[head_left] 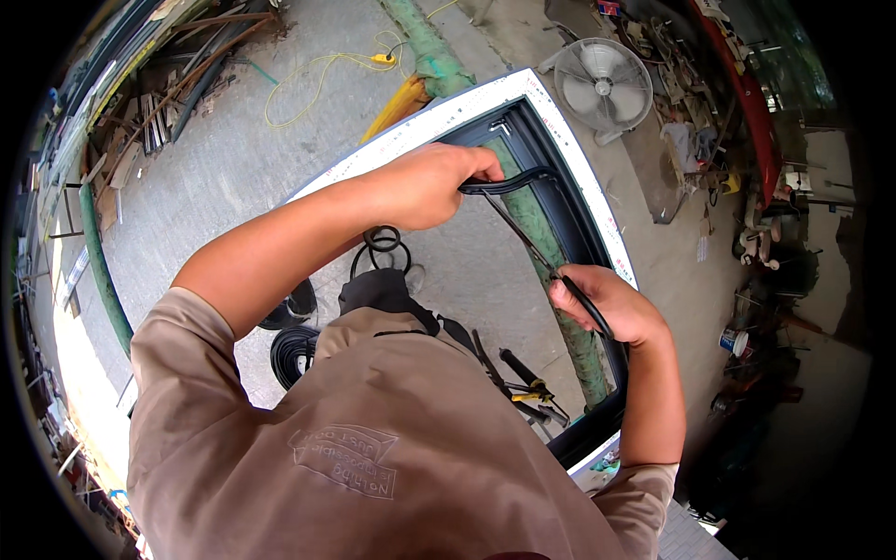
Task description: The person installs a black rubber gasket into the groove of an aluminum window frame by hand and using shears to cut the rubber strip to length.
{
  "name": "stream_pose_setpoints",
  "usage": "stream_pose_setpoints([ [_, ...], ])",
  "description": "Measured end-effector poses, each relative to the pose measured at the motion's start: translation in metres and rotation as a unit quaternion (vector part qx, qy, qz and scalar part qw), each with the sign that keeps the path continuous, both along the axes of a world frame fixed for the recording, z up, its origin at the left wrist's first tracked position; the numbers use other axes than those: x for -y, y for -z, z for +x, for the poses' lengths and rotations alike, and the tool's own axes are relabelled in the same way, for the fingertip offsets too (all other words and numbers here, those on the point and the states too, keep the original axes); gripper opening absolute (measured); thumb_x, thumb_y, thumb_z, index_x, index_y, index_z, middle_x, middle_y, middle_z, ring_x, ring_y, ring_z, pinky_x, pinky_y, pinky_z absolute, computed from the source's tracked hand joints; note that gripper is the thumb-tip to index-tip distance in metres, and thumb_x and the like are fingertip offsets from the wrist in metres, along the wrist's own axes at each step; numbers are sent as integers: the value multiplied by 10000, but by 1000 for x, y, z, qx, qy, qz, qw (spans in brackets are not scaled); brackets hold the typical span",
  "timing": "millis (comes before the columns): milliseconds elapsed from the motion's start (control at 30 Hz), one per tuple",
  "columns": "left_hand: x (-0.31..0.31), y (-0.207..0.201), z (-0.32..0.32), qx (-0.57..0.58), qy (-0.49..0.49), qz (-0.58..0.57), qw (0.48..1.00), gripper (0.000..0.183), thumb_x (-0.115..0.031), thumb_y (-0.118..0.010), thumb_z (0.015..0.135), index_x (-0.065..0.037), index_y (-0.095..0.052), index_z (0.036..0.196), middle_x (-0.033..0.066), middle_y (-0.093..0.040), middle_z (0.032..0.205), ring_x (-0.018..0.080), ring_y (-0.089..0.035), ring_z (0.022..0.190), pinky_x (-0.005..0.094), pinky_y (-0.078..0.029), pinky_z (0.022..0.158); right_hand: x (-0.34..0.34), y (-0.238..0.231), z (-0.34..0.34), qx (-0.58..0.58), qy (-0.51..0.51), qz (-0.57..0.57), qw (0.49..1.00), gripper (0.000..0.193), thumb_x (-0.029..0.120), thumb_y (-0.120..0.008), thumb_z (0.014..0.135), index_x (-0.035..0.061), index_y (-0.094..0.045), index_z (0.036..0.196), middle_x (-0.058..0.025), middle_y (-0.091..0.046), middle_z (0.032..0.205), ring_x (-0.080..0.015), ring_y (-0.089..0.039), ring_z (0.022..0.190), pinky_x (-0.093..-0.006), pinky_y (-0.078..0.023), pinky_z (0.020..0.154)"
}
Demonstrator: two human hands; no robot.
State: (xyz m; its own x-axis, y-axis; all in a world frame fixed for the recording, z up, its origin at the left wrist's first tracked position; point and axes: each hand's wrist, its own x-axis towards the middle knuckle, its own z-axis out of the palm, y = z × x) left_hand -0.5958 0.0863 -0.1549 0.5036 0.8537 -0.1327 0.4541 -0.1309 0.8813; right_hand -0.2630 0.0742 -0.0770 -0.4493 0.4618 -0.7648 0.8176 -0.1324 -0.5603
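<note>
A window frame [576,166], dark inside and covered with white printed film on its outer faces, lies in front of me. My left hand [431,187] is closed on a black rubber strip [525,178], whose other part runs toward the frame's far right inner side. In my right hand [609,301], over the right side of the frame, are scissors [519,231] with black handles. Their long blades point up and left, with the tips beside the strip near my left fingers. Whether the blades touch the strip I cannot tell.
A green pipe [551,247] passes under the frame. Black strip loops [382,245] hang by my legs, and a black coil [295,355] lies left. Tools [527,378] lie inside the frame's opening. Beyond are a fan [603,86], a yellow cable [322,70] and scrap [177,93].
</note>
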Motion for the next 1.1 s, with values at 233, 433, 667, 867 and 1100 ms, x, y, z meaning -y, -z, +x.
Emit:
stream_pose_setpoints([
  [233, -2, -5, 1, -21, 4, -33, 999, 509, 128, -623, 920, -11, -644, 1409, 233, -751, 1359, 410, -691, 1351, 478, -531, 1140, -1, 5, 5, -4, -2, 15, 1000, 729, 739, -643, 1080, 61, -594, 815, 6, -479, 635, -127, -489, 610, -361, -394, 575],
  [433, -1, -1, 1, -23, -4, -12, 1000, 499, 128, -645, 914, -20, -662, 1391, 221, -765, 1319, 405, -711, 1307, 482, -540, 1103, -1, 4, 6, -6, -7, 28, 1000, 731, 737, -635, 1085, 71, -577, 787, 21, -479, 627, -114, -470, 590, -345, -373, 560],
  [667, -2, 2, 2, -13, 1, -11, 1000, 498, 130, -649, 908, -26, -665, 1380, 210, -772, 1294, 396, -724, 1277, 480, -545, 1090, -1, 1, 2, 9, -15, 60, 998, 727, 705, -689, 1068, 23, -611, 828, -25, -435, 663, -155, -430, 642, -391, -382, 594],
  [867, -1, 4, 1, 6, -2, 9, 1000, 532, 127, -612, 884, -47, -700, 1379, 207, -800, 1264, 407, -748, 1244, 474, -580, 1037, 2, -1, 3, 3, -5, 81, 997, 692, 677, -719, 1065, 36, -642, 816, 13, -467, 641, -107, -451, 587, -345, -375, 548],
  [1100, -2, 5, 2, 9, 2, 5, 1000, 505, 130, -618, 890, -45, -705, 1356, 189, -800, 1255, 389, -751, 1231, 464, -578, 1029, 3, 0, 3, 22, -6, 89, 996, 663, 650, -757, 1053, 34, -681, 819, 45, -504, 621, -73, -486, 541, -303, -385, 513],
])
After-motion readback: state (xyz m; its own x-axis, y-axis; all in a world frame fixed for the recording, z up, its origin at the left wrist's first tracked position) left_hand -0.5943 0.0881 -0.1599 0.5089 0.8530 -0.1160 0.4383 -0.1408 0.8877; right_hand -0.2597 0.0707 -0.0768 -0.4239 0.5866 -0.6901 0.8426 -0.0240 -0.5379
